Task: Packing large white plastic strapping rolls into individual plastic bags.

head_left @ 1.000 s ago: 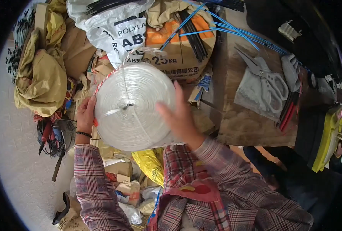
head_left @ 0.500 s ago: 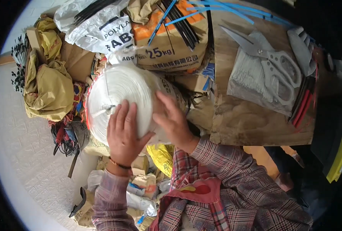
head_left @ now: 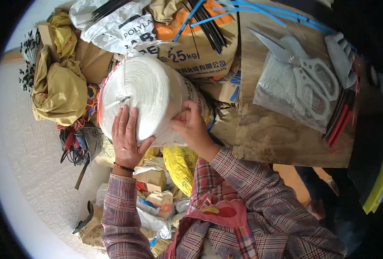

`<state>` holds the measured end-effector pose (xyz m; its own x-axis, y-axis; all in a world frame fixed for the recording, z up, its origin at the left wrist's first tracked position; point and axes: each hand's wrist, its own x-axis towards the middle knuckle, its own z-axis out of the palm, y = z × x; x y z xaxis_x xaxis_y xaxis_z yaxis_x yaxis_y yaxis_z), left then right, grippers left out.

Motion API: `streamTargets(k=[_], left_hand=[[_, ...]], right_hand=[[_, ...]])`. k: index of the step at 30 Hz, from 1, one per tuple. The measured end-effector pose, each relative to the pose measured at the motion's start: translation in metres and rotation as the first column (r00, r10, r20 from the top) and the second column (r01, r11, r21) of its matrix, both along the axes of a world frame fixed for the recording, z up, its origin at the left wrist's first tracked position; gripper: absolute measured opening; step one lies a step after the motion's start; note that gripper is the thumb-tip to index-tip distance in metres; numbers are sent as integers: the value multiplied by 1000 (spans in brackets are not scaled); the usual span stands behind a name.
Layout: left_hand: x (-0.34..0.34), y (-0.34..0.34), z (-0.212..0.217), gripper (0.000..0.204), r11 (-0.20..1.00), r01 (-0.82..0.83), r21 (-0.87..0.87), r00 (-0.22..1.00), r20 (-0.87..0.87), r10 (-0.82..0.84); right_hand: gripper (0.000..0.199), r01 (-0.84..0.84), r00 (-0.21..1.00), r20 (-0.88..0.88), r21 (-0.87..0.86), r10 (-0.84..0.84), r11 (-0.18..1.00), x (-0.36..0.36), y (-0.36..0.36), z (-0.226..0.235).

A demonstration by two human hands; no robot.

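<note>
A large white roll of plastic twine [head_left: 152,82] lies with its wound end facing me, a thin strand crossing that end above a small dark centre. My left hand [head_left: 126,138] rests on the lower part of this end, fingers stretched out flat and thumb apart. At the roll's right edge, my right hand [head_left: 195,129] has its fingers curled in and thumb pressed toward them, against the clear wrapping on the side. What lies between those fingertips is too small to make out.
To the right, a wooden board [head_left: 264,144] bears large scissors [head_left: 293,60] on a bag of white strips [head_left: 273,80], with red and black strips [head_left: 341,123] beside them. Printed sacks [head_left: 208,60] lie behind the roll. Brown crumpled sacks [head_left: 62,95] stand left; a yellow bag [head_left: 178,166] lies nearer me.
My left hand has slid slightly left and down on the roll's end. The right hand's fingers, earlier stretched along the side, have curled in. The whole view has shifted a little.
</note>
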<state>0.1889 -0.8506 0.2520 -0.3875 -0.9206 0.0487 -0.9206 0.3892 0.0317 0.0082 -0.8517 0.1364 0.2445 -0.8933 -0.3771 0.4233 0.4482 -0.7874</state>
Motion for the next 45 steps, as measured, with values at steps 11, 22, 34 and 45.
streamTargets(k=[11,22,34,45], left_hand=[[-22,-18,-5,59,994,-94,-51,990,-115,88],[11,-3,-21,42,799,-558,-225,759,-526,383],[35,-36,-27,33,851,-478,220,623,-598,504],[43,-25,-38,21,866,-423,267,471,-751,462]], right_hand=[[36,-501,517,-751,-655,-411,566,-154,-7,179],[57,-646,76,-974,-212,-215,734,-297,-62,138],[59,-645,-3,-967,-194,-256,740,-221,-63,191],[50,-994,33,-971,-57,-238,92,-96,-73,238]])
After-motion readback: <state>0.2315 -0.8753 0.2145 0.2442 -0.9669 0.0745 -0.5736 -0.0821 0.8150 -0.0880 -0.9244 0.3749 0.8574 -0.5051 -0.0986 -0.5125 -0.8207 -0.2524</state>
